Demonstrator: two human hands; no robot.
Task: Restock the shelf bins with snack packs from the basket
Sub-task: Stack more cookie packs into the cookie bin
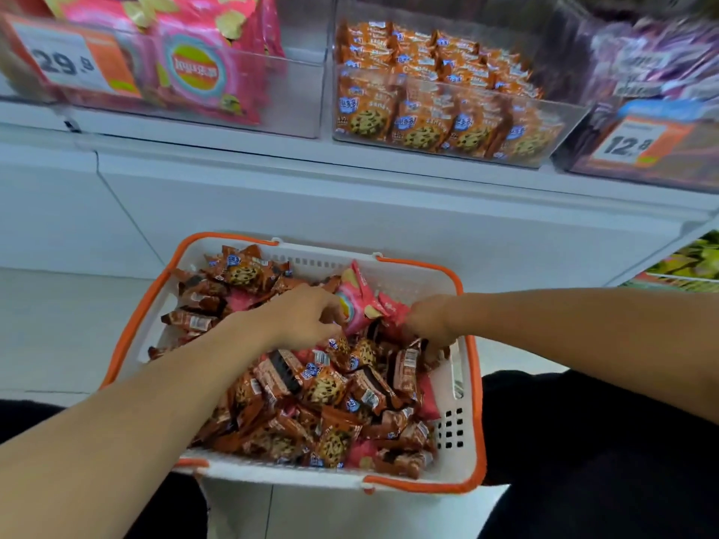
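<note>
Dozens of small snack packs fill the basket (pixel 463 387) between my knees, a white plastic one with an orange rim and slotted walls. Most are brown-orange cookie packs (pixel 325 385) printed with a chocolate-chip biscuit and a blue logo; others are darker brown wrappers with white barcodes, and a few pink chip packs (pixel 356 303) lie near the far wall.

My left hand (pixel 307 315) is down in the heap with fingers curled, pinching at a pack beside the pink one; just which pack it grips I cannot tell. My right hand (pixel 430 322) digs into the pile by the right wall, fingers bent and buried among wrappers.

Above, on the white shelf (pixel 233 157), stand clear bins: the middle bin (pixel 447 122) holds upright rows of the same cookie packs, the left bin (pixel 303 110) holds large pink chip bags, and the right bin (pixel 661 165) holds purple packs, blurred.
</note>
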